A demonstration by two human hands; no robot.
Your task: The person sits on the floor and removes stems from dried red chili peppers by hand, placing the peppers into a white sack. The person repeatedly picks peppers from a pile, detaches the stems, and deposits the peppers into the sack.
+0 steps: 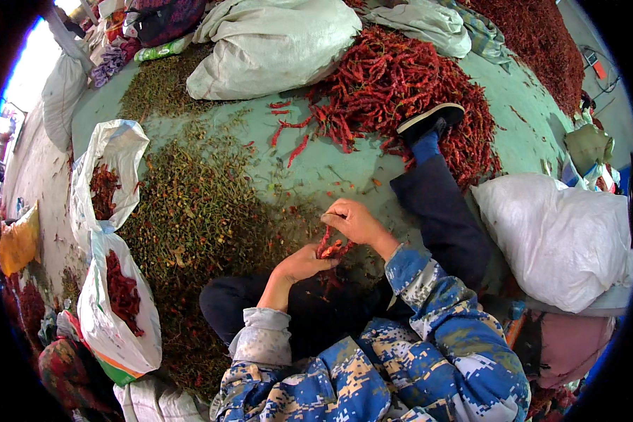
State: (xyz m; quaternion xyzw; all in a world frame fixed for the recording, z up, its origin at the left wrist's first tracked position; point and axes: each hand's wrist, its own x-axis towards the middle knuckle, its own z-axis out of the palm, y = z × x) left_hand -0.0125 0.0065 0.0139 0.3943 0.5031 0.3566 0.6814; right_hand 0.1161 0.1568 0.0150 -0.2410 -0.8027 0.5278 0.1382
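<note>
Several dried red chillies [331, 250] are held in my left hand [305, 263] over my lap. Just above them, my right hand [354, 221] has its thumb and forefinger pinched together at the upper end of a chilli; whether a stem is between the fingertips is too small to tell. A big heap of dried red chillies [390, 84] lies on the green floor, beside and under my outstretched foot. To the left of my hands spreads a wide pile of chilli stems [190, 205].
Two open white woven sacks [150, 337] [79, 174] with red chillies stand at the left. A full white sack [279, 47] lies beyond the stems, another white sack [559, 237] at the right. A larger mound of red chillies [538, 42] rises at the far right.
</note>
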